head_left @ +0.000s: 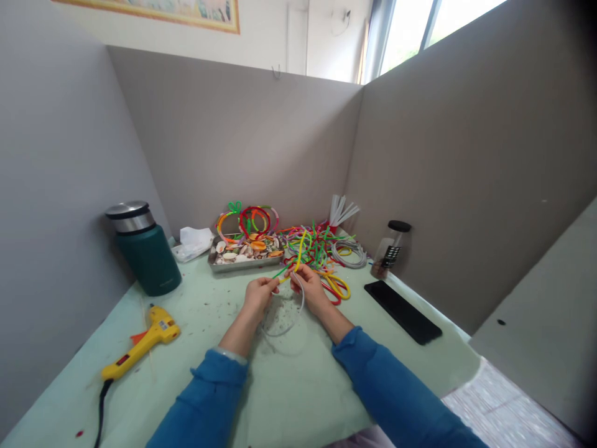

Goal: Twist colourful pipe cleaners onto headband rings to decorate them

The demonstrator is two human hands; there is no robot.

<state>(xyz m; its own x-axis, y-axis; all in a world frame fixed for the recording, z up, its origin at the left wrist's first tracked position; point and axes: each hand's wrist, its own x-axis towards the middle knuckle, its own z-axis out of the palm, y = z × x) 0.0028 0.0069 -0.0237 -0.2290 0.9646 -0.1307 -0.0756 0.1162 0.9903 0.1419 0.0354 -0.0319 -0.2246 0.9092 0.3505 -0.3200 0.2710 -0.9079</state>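
Both my hands are close together above the middle of the table. My left hand (260, 295) pinches the lower end of a yellow strand (301, 249), with a thin green piece (281, 272) beside its fingertips. Fingers of my right hand (311, 287) are closed round the same yellow strand, which rises above them. A grey-white loop (301, 306) hangs from between my hands down to the tabletop. Behind them lies a tangled heap of coloured strands (319, 246), red, green and purple among them.
A metal tray (247, 266) of shells stands at the back, coloured rings (255, 221) behind it. At the left are a green bottle (147, 258) and a yellow glue gun (140, 348); at the right, a clear jar (390, 252) and a black phone-like slab (403, 312). Grey partitions surround the table.
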